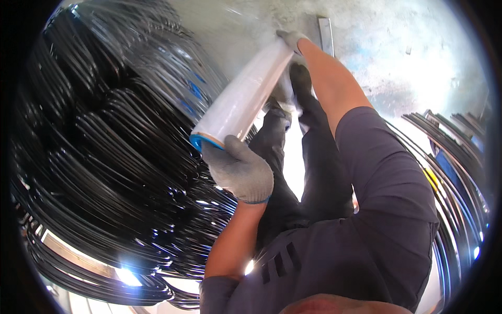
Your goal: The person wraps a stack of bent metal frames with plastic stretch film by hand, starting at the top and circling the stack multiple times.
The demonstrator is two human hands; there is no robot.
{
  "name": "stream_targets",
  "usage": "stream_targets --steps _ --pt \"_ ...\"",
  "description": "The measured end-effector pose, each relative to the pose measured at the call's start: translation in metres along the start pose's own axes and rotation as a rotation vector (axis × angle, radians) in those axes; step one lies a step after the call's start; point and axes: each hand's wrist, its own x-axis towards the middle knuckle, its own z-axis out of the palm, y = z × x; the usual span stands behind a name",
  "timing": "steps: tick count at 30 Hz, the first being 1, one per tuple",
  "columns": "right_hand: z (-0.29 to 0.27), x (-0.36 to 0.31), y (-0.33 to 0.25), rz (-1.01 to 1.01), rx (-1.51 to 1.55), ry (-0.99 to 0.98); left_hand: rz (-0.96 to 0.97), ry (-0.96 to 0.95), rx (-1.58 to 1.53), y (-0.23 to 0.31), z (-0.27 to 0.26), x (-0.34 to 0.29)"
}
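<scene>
A roll of clear stretch film (246, 94) slants between my two gloved hands, its blue-rimmed near end toward me. My left hand (238, 167), in a grey knit glove, is closed at that near end, thumb on top and fingers at the core opening. At the roll's far end my right hand (293, 41), also gloved, grips it; its fingers are partly hidden. Beside the roll on the left lies a large stack of long black bent strips or tubes (120, 141). Clear film (172, 68) covers the stack's far part.
My legs and dark shoes (300, 78) are below the roll. A flat metal piece (326, 35) lies on the grey concrete floor (387, 57) beyond my right hand. More long dark strips (449, 172) stand on the right, with blue and yellow pieces among them.
</scene>
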Motion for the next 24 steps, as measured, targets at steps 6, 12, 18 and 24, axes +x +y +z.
stream_targets --steps 6,12,18,24 --pt "-0.045 -0.028 -0.018 0.357 0.043 -0.305 -0.074 -0.077 0.033 -0.027 -0.002 -0.035" --pt "-0.002 0.016 0.096 0.218 0.347 0.115 0.076 0.023 -0.151 -0.023 0.047 -0.056" --pt "-0.092 0.047 0.155 0.541 0.546 -0.123 0.087 0.04 -0.055 0.037 0.083 -0.083" --pt "-0.091 -0.015 0.109 0.344 0.21 -0.012 0.083 -0.014 -0.148 -0.002 0.05 -0.097"
